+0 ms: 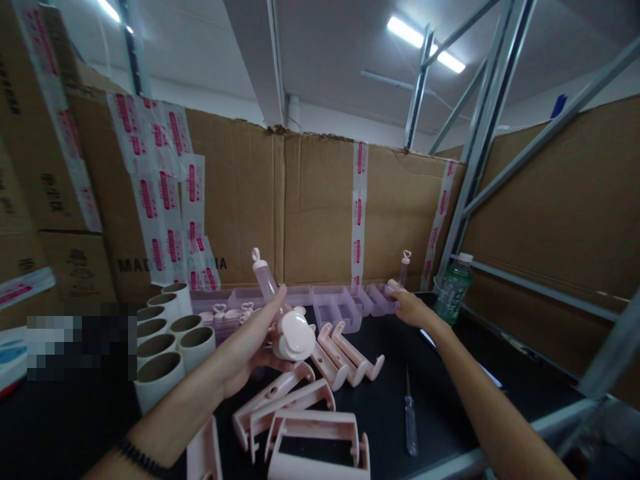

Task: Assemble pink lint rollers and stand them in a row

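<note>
Pink plastic holder w/ a slim tube poking up sits in left hand, grip closed round its rounded body, one finger up along the tube, held above the tabletop. Looks light, stiff, smooth, prob. slippery; best held at the wide body, not the thin tube. Right hand is out at the lilac trays, fingertips on a small pink part; can't tell if that grip is closed.

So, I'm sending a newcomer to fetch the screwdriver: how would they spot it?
On the black table, look just right of the pile of pink brackets. The screwdriver lies flat there, handle toward the near edge. It is the only slim, clear-handled tool among chunky pink parts.
</note>
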{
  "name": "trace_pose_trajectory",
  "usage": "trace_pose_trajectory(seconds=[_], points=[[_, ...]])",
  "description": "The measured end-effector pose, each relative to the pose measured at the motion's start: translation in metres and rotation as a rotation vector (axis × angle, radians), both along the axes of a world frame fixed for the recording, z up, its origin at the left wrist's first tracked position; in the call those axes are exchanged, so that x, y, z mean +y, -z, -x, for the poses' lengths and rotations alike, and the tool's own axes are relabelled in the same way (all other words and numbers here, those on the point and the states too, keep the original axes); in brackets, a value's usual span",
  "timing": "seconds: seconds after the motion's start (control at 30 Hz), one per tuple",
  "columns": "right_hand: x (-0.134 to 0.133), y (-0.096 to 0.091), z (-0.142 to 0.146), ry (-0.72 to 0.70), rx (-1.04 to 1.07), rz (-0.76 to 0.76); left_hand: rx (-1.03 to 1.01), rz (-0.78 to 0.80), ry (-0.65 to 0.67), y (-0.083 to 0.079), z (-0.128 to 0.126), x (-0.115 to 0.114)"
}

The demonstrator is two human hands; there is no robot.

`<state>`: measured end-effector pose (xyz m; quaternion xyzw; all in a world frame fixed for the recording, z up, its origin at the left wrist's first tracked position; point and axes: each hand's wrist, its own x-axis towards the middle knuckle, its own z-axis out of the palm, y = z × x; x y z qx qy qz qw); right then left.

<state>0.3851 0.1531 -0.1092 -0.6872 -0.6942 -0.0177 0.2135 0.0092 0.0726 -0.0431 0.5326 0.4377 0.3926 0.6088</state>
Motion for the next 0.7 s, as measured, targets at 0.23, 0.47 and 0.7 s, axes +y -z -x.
trace_pose_trajectory(seconds=[0.23,0.47,0.7], points=[[-0.003,0.01,-0.001,0.075,-0.015,0.036,0.044,-0.016,-0.066,0.003,0.002,0.003],[-0.054,0.002,0.013,0.156,0.001,-0.046,0.055,-0.087,-0.05,0.006,0.002,0.002],[-0.191,-0.051,0.096,-0.372,0.595,-0.528,0.063,-0.11,-0.075,0.007,0.001,0.003]])
